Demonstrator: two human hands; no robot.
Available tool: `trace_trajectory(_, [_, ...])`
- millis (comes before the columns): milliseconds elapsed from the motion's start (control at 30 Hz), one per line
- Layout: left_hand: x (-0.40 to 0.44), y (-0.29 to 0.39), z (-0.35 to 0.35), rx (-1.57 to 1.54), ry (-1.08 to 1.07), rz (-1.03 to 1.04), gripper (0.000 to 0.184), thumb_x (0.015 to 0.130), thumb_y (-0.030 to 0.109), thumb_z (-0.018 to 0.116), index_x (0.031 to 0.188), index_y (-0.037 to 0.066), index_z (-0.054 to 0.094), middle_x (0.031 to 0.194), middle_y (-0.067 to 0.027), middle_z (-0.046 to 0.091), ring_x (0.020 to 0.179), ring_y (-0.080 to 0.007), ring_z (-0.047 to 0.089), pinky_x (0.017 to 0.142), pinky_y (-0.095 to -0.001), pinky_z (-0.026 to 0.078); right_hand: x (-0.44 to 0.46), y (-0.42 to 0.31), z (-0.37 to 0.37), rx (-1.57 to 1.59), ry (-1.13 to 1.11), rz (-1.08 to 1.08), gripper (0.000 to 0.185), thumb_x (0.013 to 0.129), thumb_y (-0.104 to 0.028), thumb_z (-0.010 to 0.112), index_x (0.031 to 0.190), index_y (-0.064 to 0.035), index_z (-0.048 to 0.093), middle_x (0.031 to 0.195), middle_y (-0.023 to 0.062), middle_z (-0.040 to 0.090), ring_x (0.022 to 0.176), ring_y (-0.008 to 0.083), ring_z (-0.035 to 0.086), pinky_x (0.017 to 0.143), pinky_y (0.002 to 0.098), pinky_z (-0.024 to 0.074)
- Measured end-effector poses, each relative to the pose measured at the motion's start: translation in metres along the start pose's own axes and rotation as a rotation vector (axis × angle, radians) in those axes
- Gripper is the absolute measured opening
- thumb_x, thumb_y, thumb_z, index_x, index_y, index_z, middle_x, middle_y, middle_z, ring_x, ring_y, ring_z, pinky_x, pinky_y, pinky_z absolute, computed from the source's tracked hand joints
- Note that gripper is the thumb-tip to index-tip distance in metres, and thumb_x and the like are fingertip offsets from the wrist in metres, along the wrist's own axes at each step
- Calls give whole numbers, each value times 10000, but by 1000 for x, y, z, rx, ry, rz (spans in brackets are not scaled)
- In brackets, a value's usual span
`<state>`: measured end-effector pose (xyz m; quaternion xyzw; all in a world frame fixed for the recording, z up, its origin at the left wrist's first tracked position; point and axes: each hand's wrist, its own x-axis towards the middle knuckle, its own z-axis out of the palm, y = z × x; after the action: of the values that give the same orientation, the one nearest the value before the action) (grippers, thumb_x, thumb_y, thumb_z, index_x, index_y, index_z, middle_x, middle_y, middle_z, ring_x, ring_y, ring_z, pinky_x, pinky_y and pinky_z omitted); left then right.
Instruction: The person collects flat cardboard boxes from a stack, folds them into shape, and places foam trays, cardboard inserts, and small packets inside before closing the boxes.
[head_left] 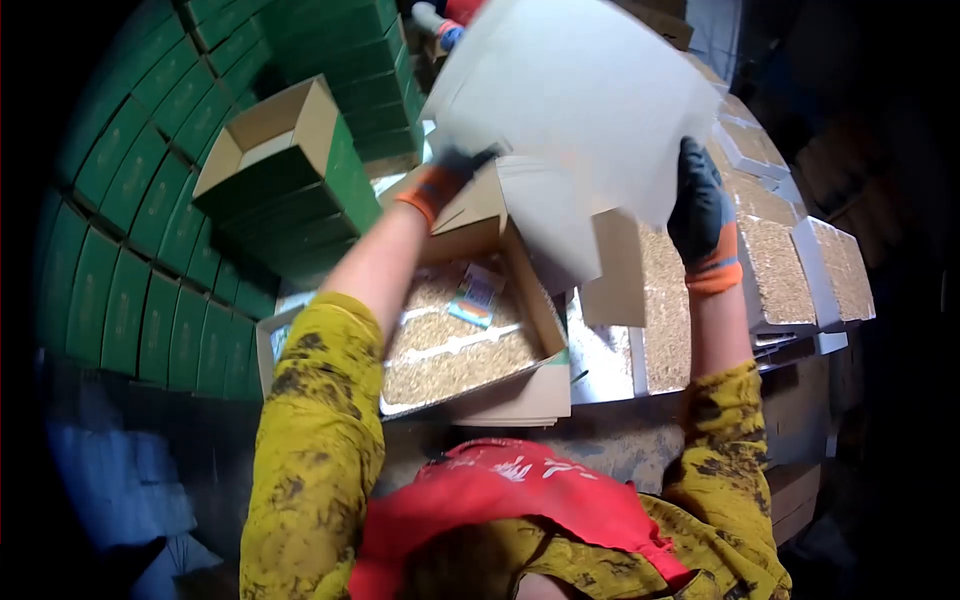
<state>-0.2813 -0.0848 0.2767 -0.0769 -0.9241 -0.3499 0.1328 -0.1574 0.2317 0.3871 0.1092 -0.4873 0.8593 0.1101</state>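
A large white sheet (580, 90) is raised above the work surface, slightly blurred. My right hand (700, 210), in a dark glove with an orange cuff, grips its right edge. My left hand (458, 175), gloved the same way, is at the sheet's lower left; its fingers are smeared and I cannot make out whether they hold it. Below lies an open cardboard box (535, 290) with a tray of tan, grainy material (450, 375) inside. A small printed packet (477, 295) rests on that material. Another pale sheet (545, 215) hangs beneath the raised one.
Green boxes (130, 220) are stacked high at the left, with an open-topped green box (265, 150) on a nearer stack. Several filled trays (775, 270) stand at the right. Flattened cardboard (515, 397) lies under the box. Another person's gloved hand (440, 25) shows at the top.
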Motion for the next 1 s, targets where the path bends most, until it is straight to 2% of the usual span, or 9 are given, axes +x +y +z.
trace_trajectory(33, [-9, -2, -47, -148, -245, -127, 584, 848, 449, 589, 1237, 24, 495, 1146, -153, 592, 1012, -265, 578, 883, -366, 450, -13, 6, 10, -127, -15, 112, 360, 908, -248, 577, 1168, 0, 545, 1093, 63, 600, 991, 131, 564, 866, 261, 463])
trace_trajectory(167, [-92, -65, -144, -1179, 302, -659, 564, 893, 493, 496, 1266, 70, 494, 1176, -105, 581, 1074, -231, 548, 928, -373, 414, -69, 35, 64, -621, -215, 417, 575, 776, -244, 736, 1236, -1, 492, 912, 87, 626, 784, 141, 580, 699, 272, 491])
trace_trajectory(300, [-224, 4, -163, -881, 317, -701, 670, 864, 610, 441, 1317, 116, 459, 1314, -63, 478, 1198, -156, 446, 972, -345, 351, -91, 82, 74, -1298, -556, -163, 555, 810, -220, 634, 1306, -99, 417, 964, 216, 601, 862, 378, 598, 756, 408, 487])
trace_trajectory(400, [-285, -18, -124, -53, 151, -296, 571, 908, 261, 552, 1390, 52, 328, 1363, -70, 408, 1174, -160, 440, 954, -256, 382, -81, 76, 77, -1491, -594, -272, 428, 801, -189, 618, 1202, -109, 491, 1010, 182, 578, 872, 384, 583, 752, 427, 488])
trace_trajectory(467, [-283, 35, -128, -928, 262, -646, 670, 847, 10, 586, 1416, 29, 234, 1402, -119, 327, 1151, -177, 460, 960, -296, 433, -75, 82, 77, -1418, -501, -336, 303, 784, -125, 616, 1078, -108, 547, 979, 158, 571, 839, 366, 586, 723, 420, 491])
trace_trajectory(533, [-289, 23, -116, -1109, 339, -528, 721, 831, -64, 569, 1430, 37, 180, 1405, -101, 314, 1142, -193, 465, 969, -285, 426, -74, 87, 83, -1474, -495, -293, 284, 769, -132, 629, 1043, -108, 558, 991, 161, 560, 852, 356, 585, 719, 424, 491])
trace_trajectory(733, [-305, -4, -91, -873, 314, -517, 627, 888, -16, 491, 1425, -6, 166, 1444, -108, 274, 1280, -192, 335, 1073, -240, 256, -100, 45, 126, -2047, -899, -331, 335, 688, -202, 686, 1012, -147, 618, 1111, 135, 535, 1006, 334, 529, 826, 421, 451])
trace_trajectory(833, [-302, 1, -95, -894, 266, -573, 566, 924, -9, 403, 1437, 37, 168, 1455, -72, 255, 1273, -172, 338, 1067, -232, 273, -101, 66, 150, -1547, -1135, -533, 563, 610, -203, 709, 1155, -195, 570, 1305, 167, 426, 1064, 343, 490, 888, 418, 426])
trace_trajectory(1000, [-299, -6, -95, -1143, 332, -654, 534, 944, -17, 307, 1448, 92, 171, 1464, -65, 229, 1262, -139, 338, 1066, -241, 292, -114, 123, 137, -1619, -1582, 17, 788, 732, -77, 616, 1408, -312, 284, 1442, 166, 247, 1261, 448, 344, 949, 472, 425])
